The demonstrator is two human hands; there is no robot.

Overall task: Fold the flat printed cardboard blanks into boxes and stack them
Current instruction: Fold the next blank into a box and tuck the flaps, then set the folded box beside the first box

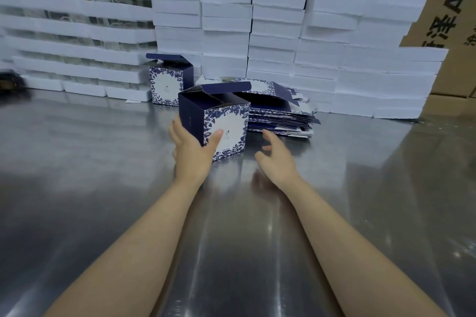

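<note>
Box (226, 121) formed, top flaps up, standing mid-table (103, 162). Your left hand (192, 148) clasps its near-left corner, thumb on the printed face. Right hand (277, 157) just beside, fingers loose, empty. Likely stacking next: set it by the far box (167, 85). Blanks (280, 118) piled behind, right.

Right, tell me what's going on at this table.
A person is folding printed blanks into boxes on a steel table. The left hand grips the near box at its corner, thumb on the printed face; its top is open. The right hand is open beside it, holding nothing, close to the pile of flat blanks. A second box stands behind, by the white foam stacks.
</note>
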